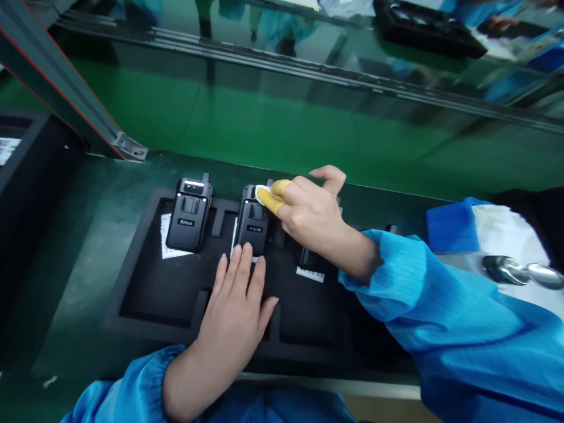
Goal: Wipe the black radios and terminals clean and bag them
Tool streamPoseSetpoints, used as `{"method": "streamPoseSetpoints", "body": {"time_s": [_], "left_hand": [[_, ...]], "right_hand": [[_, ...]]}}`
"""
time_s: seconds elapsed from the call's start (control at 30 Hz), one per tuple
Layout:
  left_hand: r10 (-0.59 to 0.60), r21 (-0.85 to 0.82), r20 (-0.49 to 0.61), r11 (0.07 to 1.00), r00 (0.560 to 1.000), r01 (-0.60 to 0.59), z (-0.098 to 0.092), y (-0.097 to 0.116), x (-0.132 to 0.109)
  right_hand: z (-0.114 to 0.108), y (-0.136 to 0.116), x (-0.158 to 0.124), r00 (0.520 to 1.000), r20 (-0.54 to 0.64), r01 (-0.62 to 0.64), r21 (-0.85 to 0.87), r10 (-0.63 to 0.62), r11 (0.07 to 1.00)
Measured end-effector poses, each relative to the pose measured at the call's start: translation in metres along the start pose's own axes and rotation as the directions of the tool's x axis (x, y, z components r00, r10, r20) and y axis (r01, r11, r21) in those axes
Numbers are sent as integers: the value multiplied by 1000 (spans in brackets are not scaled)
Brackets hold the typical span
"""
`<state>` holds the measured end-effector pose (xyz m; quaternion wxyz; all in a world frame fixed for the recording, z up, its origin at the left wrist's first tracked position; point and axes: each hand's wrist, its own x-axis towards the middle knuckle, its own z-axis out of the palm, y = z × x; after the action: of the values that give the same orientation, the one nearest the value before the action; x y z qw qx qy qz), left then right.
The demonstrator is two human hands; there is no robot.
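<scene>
A black foam tray (145, 288) lies on the green bench and holds black handheld radios marked "Riton". My left hand (235, 305) lies flat on the tray, fingers stretched out, fingertips touching the lower end of the middle radio (252, 226). My right hand (311, 214), with yellow finger cots on two fingers, pinches a small white pad (263, 192) against the top of that radio. Another radio (189, 214) sits to the left in its slot. A third one (311, 261) is mostly hidden under my right wrist.
A metal frame post (66, 88) slants down at the left. A black box (26, 170) stands at the left edge. White cloth and a shiny metal tool (515, 270) lie at the right. Another black tray (427, 29) sits across the far rail.
</scene>
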<state>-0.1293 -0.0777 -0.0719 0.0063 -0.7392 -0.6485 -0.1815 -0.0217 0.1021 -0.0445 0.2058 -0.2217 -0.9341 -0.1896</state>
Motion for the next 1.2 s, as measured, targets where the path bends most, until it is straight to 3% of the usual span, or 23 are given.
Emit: {"method": "streamPoseSetpoints", "body": {"time_s": [0.13,0.27,0.57,0.73,0.87,1.0,1.2], "left_hand": [[22,31,-16,999,1000,-21,-1,-2,1],[35,44,-11,998,999,-34,-1,-3,2],[28,38,-5,999,1000,-28,-1,-3,0],[25,23,0,999,1000,-25,-1,-3,1],[27,20,9,999,1000,-27,-1,-3,1],[25,13,22,1000,999,-25,-1,-3,0],[32,29,11,999,999,-32,-2,-3,1]], "right_hand": [[3,-5,11,992,-86,81,-74,-87,994],[7,-5,12,999,-40,-19,-106,15,994],[3,2,-20,989,27,-144,-76,146,987],[-2,6,-9,970,69,-223,-118,232,968],[-2,-4,7,993,65,-94,-45,97,995],[2,-9,2,999,43,10,-21,-9,1000],[0,0,-20,992,88,-81,-73,88,994]]}}
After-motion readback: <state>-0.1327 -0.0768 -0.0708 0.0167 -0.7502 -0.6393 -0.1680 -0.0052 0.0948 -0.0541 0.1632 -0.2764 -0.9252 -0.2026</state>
